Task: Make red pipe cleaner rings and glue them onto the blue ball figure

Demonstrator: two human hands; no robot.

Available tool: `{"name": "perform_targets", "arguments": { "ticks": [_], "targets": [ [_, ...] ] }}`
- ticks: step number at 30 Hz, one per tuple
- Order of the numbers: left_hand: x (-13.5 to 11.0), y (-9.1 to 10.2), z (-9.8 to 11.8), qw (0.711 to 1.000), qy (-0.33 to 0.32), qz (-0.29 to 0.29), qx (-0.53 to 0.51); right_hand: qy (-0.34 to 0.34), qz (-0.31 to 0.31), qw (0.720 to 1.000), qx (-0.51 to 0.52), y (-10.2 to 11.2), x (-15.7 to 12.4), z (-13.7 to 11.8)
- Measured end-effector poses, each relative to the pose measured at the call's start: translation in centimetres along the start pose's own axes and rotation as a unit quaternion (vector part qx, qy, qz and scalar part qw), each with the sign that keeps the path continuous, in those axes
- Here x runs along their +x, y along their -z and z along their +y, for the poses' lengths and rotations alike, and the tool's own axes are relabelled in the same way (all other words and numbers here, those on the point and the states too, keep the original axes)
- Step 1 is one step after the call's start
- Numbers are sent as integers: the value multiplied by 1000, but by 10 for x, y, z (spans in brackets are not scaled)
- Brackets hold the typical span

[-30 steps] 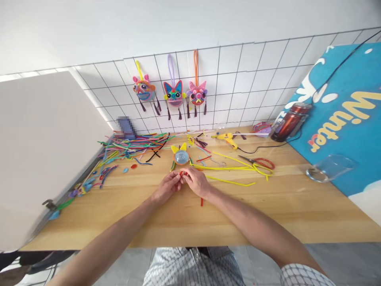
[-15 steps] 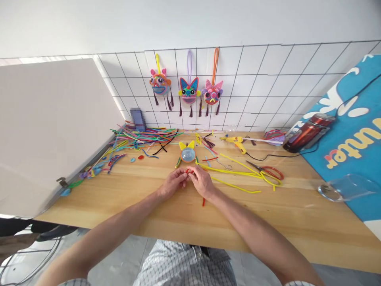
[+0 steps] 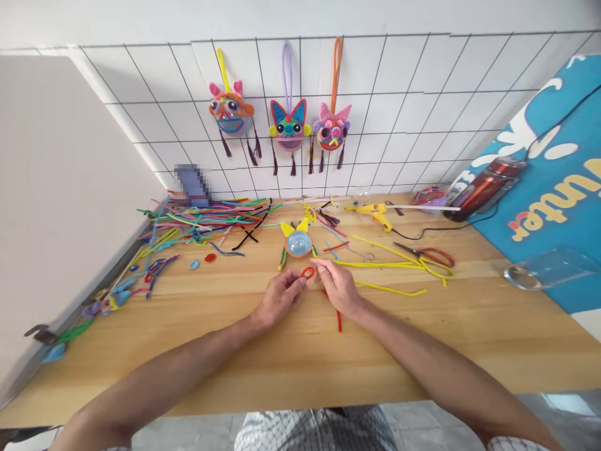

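My left hand (image 3: 278,297) and my right hand (image 3: 339,287) meet over the wooden table (image 3: 300,351), both pinching a red pipe cleaner (image 3: 308,272). Between the fingertips it is bent into a small loop, and its free end trails under my right hand to the tabletop. Just beyond the hands lies a blue ball ornament (image 3: 298,243) with yellow ears and green pipe-cleaner pieces at its sides.
A heap of coloured pipe cleaners (image 3: 206,219) covers the table's back left. Yellow pipe cleaners (image 3: 389,266), red-handled scissors (image 3: 429,255), a yellow glue gun (image 3: 375,213) and a red flask (image 3: 483,188) lie right. Three finished ornaments (image 3: 287,125) hang on the wire grid.
The red pipe cleaner now shows an open loop between my fingertips, and my hands have drawn slightly apart. The camera has tilted and moved closer.
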State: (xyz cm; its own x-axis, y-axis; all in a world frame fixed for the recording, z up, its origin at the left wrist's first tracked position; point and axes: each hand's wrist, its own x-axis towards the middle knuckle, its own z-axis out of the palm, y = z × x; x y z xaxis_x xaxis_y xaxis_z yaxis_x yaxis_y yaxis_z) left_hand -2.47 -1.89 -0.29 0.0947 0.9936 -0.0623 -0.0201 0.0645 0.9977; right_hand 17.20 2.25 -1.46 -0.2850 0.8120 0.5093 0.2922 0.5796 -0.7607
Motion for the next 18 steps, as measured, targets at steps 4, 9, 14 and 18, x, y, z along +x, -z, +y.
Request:
{"name": "perform_targets", "arguments": {
  "ticks": [4, 9, 14, 18],
  "targets": [
    [0, 10, 0, 1000, -10, 12, -24, -113, 26, 990, 81, 14, 14, -13],
    [-1, 14, -1, 999, -4, -15, -48, -214, -61, 968, 113, 26, 31, -39],
    [-5, 15, 0, 998, -40, -36, 15, -308, -132, 930, 154, 15, 31, -49],
    [-8, 17, -1, 995, -69, -26, 67, -335, -146, 907, 211, 5, 26, -38]
  ]
}}
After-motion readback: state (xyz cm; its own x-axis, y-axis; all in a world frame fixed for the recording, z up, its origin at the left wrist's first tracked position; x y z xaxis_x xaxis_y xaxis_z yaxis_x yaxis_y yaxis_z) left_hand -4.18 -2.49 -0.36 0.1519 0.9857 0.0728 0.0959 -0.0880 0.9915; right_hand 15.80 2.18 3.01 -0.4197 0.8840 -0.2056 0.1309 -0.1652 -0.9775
